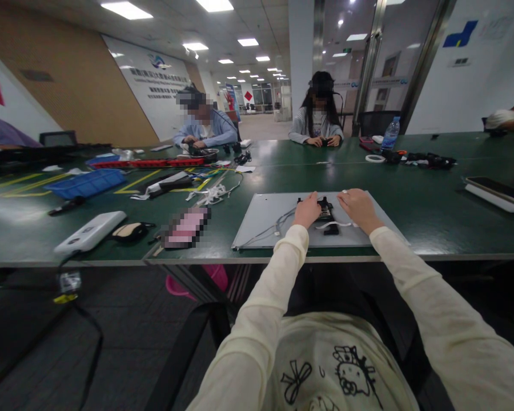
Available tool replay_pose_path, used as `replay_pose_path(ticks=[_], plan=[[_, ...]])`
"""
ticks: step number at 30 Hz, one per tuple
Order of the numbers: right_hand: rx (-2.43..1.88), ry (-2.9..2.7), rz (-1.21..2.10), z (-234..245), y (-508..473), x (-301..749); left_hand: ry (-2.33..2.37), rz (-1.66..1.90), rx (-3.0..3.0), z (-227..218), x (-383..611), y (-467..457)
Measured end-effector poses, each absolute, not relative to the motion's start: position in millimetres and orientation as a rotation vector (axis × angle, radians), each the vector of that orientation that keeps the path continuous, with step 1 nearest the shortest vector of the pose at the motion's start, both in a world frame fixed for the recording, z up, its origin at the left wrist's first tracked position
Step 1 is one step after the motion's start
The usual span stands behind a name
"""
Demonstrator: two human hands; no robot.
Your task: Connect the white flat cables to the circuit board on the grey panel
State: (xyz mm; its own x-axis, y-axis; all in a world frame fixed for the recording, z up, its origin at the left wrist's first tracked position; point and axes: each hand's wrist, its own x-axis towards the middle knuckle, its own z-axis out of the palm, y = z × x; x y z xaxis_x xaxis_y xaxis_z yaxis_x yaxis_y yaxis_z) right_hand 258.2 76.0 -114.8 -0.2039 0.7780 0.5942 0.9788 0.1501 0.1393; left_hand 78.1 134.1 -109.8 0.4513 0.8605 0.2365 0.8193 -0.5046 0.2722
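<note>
A small black device (325, 209) with thin wires lies on a grey mat (265, 220) on the green table (432, 211). My left hand (307, 210) rests at its left side, fingers curled on it. My right hand (358, 208) is at its right side, fingers bent over the device's edge. A white strip (333, 225) and a black piece (331, 230) lie just in front of the device. Grey wires (270, 230) trail off to the left across the mat.
To the left lie a white box (89, 231), a blue tray (87, 183), a red strip (148, 163) and loose cables (214, 193). Two people sit across the table, a third at far right. A water bottle (390, 134), tape roll (375, 158) and flat device (499, 192) lie on the right.
</note>
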Motion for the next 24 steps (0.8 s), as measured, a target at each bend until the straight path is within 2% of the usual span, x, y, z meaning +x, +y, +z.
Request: replay_pose_path(ticks=[13,24], plan=[[-1.535,-2.330,-0.801,-113.7,76.0,249.2,1.421,0.554,2.633,-108.6,78.7,134.1],[-1.564,-2.426,-0.743,-116.3,76.2,248.8,1.445,0.392,2.687,-105.3,78.9,134.7]])
